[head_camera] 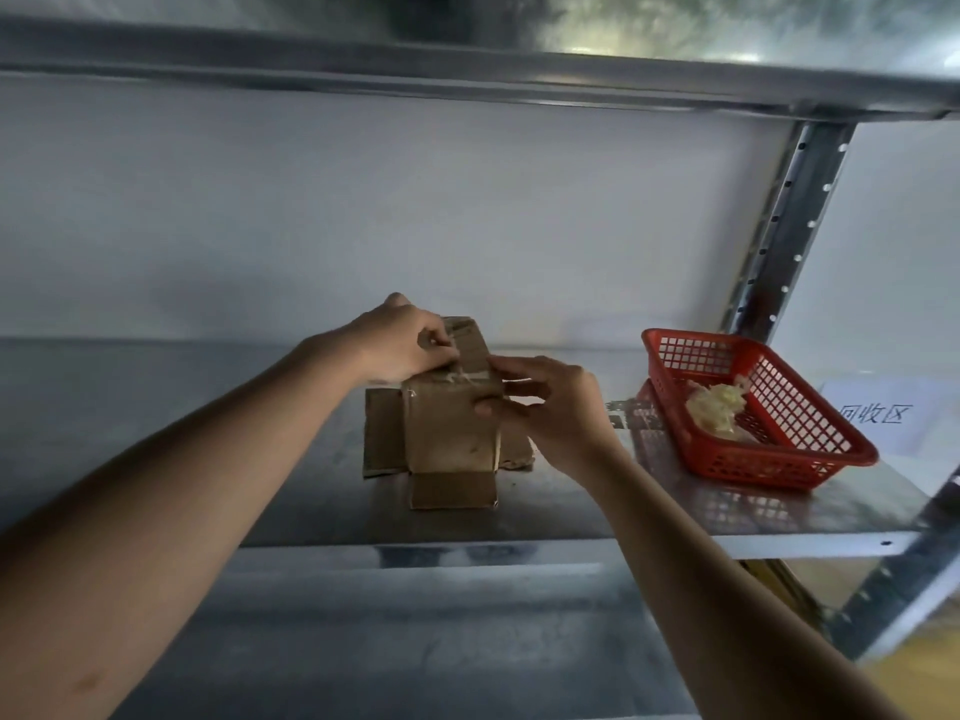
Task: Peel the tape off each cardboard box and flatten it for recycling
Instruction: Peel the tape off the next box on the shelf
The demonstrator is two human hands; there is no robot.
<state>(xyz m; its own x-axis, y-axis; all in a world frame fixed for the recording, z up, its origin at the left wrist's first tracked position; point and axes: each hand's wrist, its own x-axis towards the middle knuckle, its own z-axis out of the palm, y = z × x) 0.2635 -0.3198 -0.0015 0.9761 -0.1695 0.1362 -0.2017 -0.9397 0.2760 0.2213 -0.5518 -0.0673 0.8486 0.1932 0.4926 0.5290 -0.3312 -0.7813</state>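
A small brown cardboard box [449, 433] stands on the metal shelf [571, 511], its bottom flaps splayed out flat around it. Clear tape [457, 377] runs across the box's top edge. My left hand [400, 343] grips the top of the box from the left, thumb and fingers pinched at the tape. From the right, my right hand [550, 402] holds the box's upper right corner, with the thumb on the front face and the fingers over the top. A top flap [470, 345] stands up between the two hands.
A red plastic basket [810, 459] sits on the shelf at the right, holding a wad of peeled tape [719, 405]. A white paper sign [883, 413] lies behind it. A perforated upright post [789, 226] and an upper shelf beam [467, 75] frame the space.
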